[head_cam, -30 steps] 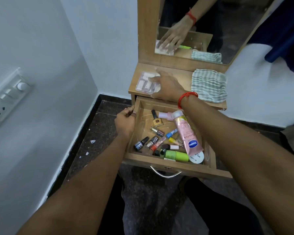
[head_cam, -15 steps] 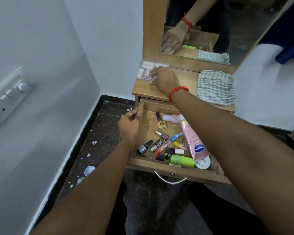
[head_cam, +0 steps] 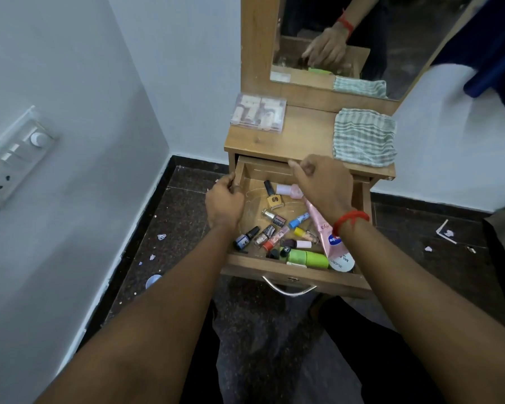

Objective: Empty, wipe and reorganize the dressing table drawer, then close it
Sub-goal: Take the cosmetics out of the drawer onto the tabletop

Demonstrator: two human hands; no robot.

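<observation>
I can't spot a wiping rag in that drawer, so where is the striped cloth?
The striped cloth lies folded on the right end of the dressing table top, just below the mirror and across from the clear plastic box on the left.

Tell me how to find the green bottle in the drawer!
Look in the open wooden drawer under the mirror, and go to the front edge, just behind the metal handle. The green bottle lies on its side there. It is much fatter than the tiny nail polish bottles beside it.
</observation>
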